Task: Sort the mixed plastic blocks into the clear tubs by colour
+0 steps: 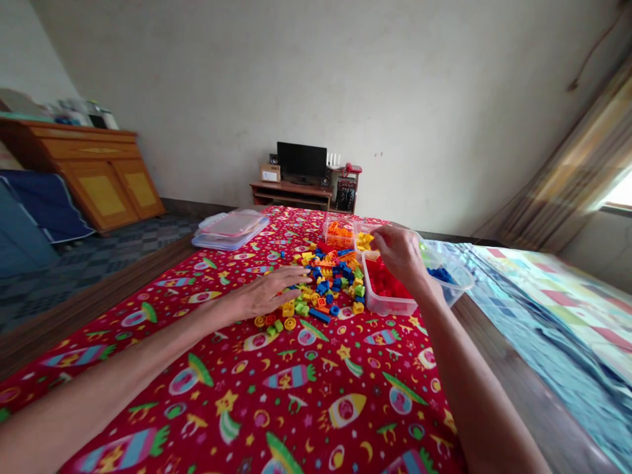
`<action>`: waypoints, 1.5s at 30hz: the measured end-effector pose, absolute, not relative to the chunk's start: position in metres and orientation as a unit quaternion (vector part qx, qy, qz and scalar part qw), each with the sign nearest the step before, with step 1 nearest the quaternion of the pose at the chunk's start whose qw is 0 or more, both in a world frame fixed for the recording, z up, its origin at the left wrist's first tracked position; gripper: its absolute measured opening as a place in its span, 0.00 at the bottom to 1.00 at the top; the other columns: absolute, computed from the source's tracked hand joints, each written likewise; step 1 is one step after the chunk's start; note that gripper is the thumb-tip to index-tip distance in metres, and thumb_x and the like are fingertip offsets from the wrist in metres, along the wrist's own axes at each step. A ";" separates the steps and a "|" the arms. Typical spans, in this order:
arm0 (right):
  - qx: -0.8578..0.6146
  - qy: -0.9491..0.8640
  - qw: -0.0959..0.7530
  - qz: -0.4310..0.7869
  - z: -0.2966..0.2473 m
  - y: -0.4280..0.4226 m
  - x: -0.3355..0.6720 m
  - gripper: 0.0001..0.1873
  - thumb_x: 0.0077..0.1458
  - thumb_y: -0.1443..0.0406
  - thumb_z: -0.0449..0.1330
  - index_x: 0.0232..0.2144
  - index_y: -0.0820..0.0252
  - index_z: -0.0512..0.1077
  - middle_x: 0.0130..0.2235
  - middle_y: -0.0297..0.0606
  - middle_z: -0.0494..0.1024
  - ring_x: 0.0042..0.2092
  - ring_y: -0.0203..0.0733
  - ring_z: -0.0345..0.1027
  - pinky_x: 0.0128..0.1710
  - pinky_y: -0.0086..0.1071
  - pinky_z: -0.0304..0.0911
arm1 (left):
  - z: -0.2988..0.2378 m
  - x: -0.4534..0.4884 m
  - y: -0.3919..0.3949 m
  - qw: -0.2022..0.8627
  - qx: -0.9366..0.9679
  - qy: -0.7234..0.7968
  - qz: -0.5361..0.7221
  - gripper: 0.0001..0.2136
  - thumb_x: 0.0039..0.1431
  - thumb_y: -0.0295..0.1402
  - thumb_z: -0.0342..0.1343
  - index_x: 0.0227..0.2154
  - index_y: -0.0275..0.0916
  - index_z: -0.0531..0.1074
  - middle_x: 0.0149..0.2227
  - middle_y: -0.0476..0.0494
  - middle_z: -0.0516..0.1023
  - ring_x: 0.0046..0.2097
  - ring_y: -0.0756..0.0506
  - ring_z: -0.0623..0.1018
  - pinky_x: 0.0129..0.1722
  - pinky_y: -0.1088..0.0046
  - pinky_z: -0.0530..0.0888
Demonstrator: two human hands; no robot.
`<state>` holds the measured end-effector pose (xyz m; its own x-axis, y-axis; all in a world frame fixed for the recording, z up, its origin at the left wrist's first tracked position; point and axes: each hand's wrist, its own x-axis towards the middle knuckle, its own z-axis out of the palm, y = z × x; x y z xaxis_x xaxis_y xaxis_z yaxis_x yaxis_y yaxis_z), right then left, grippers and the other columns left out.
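A heap of small plastic building blocks (328,280) in yellow, blue, orange, green and red lies on a red patterned tablecloth (306,388). My left hand (269,293) rests at the heap's near left edge, fingers stretched out over the blocks. My right hand (399,253) hovers over a clear tub of red blocks (388,293), fingers curled; what they hold, if anything, is hidden. Behind it stand clear tubs of yellow blocks (364,240) and orange blocks (338,232), and to the right a tub with blue blocks (451,276).
A stack of clear tub lids (230,230) lies at the table's far left. A wooden cabinet (99,178) stands at the left wall, and a low stand with a dark monitor (302,163) at the far wall. A curtain (567,178) hangs at right.
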<state>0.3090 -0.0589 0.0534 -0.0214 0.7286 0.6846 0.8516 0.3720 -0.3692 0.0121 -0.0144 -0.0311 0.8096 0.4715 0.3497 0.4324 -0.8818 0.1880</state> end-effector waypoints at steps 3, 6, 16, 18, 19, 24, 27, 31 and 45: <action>-0.541 -0.761 0.355 -0.053 0.043 -0.060 0.288 0.12 0.54 0.70 0.51 0.32 0.62 0.76 0.26 0.36 0.77 0.27 0.33 0.66 0.30 0.26 0.54 | -0.036 -0.008 -0.034 0.053 0.960 0.236 0.142 0.20 0.65 0.43 0.46 0.58 0.48 0.62 0.64 0.44 0.60 0.64 0.41 0.60 0.62 0.59 0.59; -0.525 -0.815 0.245 -0.030 0.027 -0.062 0.263 0.13 0.56 0.70 0.50 0.31 0.62 0.75 0.27 0.37 0.76 0.27 0.33 0.64 0.28 0.26 0.52 | -0.048 -0.016 -0.046 0.052 0.955 0.254 0.143 0.20 0.63 0.45 0.49 0.57 0.49 0.65 0.60 0.43 0.66 0.61 0.41 0.65 0.59 0.60 0.63; -0.507 -0.860 0.038 -0.042 -0.013 -0.079 0.222 0.14 0.59 0.66 0.50 0.42 0.60 0.73 0.41 0.47 0.77 0.44 0.46 0.70 0.39 0.32 0.62 | -0.046 0.015 -0.026 0.071 0.916 0.313 0.240 0.16 0.62 0.43 0.48 0.33 0.37 0.75 0.33 0.41 0.78 0.37 0.44 0.75 0.40 0.69 0.70; -0.508 -0.860 0.033 -0.036 -0.013 -0.079 0.223 0.15 0.59 0.68 0.48 0.43 0.60 0.72 0.41 0.48 0.77 0.44 0.46 0.71 0.38 0.32 0.62 | -0.042 0.019 -0.019 0.091 0.904 0.340 0.243 0.15 0.60 0.43 0.50 0.30 0.37 0.75 0.32 0.42 0.77 0.35 0.44 0.75 0.39 0.69 0.70; -0.511 -0.859 0.031 -0.028 -0.012 -0.078 0.224 0.16 0.58 0.69 0.48 0.43 0.60 0.72 0.42 0.47 0.77 0.44 0.46 0.71 0.38 0.32 0.62 | -0.040 0.020 -0.015 0.113 0.895 0.354 0.246 0.15 0.58 0.43 0.51 0.30 0.37 0.74 0.31 0.42 0.77 0.35 0.44 0.75 0.39 0.69 0.70; -0.503 -0.860 0.076 0.029 -0.010 -0.067 0.237 0.20 0.54 0.70 0.52 0.48 0.56 0.70 0.44 0.41 0.77 0.46 0.41 0.70 0.43 0.29 0.60 | -0.031 0.028 0.007 0.324 0.829 0.352 0.289 0.15 0.49 0.44 0.57 0.35 0.37 0.72 0.37 0.43 0.78 0.39 0.44 0.77 0.40 0.67 0.73; -0.513 -0.851 0.092 0.058 -0.008 -0.060 0.244 0.22 0.52 0.68 0.54 0.50 0.55 0.70 0.44 0.40 0.77 0.45 0.42 0.70 0.41 0.29 0.61 | -0.029 0.031 0.011 0.363 0.821 0.329 0.292 0.16 0.48 0.36 0.55 0.40 0.37 0.70 0.43 0.42 0.77 0.45 0.43 0.76 0.44 0.67 0.72; -0.525 -0.845 0.093 0.048 -0.006 -0.058 0.247 0.23 0.51 0.69 0.53 0.51 0.54 0.70 0.43 0.40 0.78 0.44 0.43 0.71 0.39 0.29 0.61 | -0.031 0.036 0.002 0.233 0.880 0.339 0.240 0.17 0.47 0.25 0.47 0.40 0.38 0.72 0.41 0.43 0.76 0.45 0.44 0.75 0.46 0.68 0.72; -0.519 -0.851 0.083 -0.026 -0.031 -0.064 0.227 0.13 0.60 0.66 0.50 0.41 0.59 0.73 0.40 0.46 0.76 0.40 0.42 0.70 0.36 0.29 0.60 | -0.055 0.048 -0.018 0.046 0.916 0.341 0.205 0.05 0.59 0.31 0.50 0.35 0.38 0.69 0.37 0.43 0.67 0.40 0.44 0.72 0.42 0.68 0.71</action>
